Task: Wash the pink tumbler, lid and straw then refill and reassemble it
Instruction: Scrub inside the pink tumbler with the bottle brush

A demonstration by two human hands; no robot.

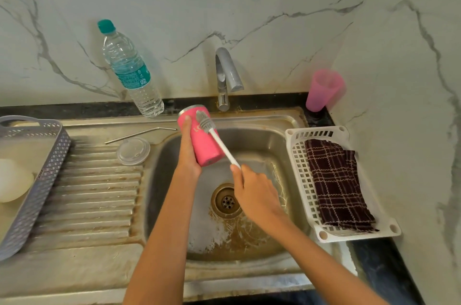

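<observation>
left hand (187, 152) grips tumbler (203, 141) | right hand (254, 192) holds brush (214, 135)

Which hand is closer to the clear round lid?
The left hand. It holds the pink tumbler just right of the lid, which lies on the drainboard. The right hand grips the brush farther right, over the sink basin.

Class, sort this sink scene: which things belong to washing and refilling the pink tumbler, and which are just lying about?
Belong: pink tumbler in left hand, brush in right hand, clear lid, metal straw, tap, water bottle.
Lying about: pink cup, grey basket, white basket, checked cloth.
</observation>
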